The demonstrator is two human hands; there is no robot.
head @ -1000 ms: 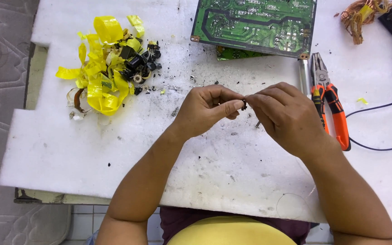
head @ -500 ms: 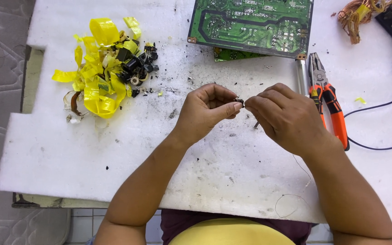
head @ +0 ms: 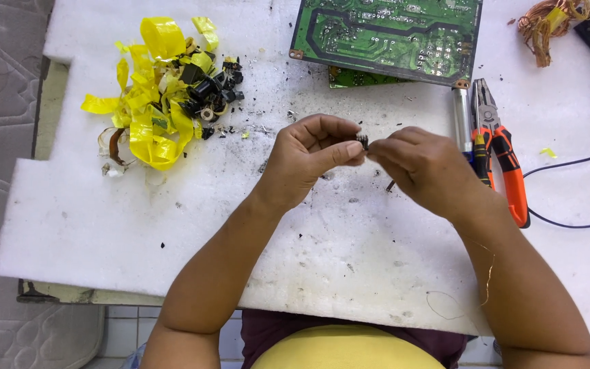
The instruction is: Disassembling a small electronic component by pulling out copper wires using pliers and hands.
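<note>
Left arm: my bare forearm rises from the lower edge toward the middle, bent slightly inward at the wrist.

Left hand (head: pixel 308 154): palm turned toward the right, fingers (head: pixel 339 152) curled, thumb and forefinger pressed together at the tips in a pinch.

Right arm: my bare forearm comes in from the lower right corner, angled up and to the left.

Right hand (head: pixel 426 167): back of the hand facing up, knuckles rounded, fingers folded under, fingertips drawn together in a pinch.

Both hands: held level with each other, pinching tips meeting at the centre, just touching or nearly so.
</note>
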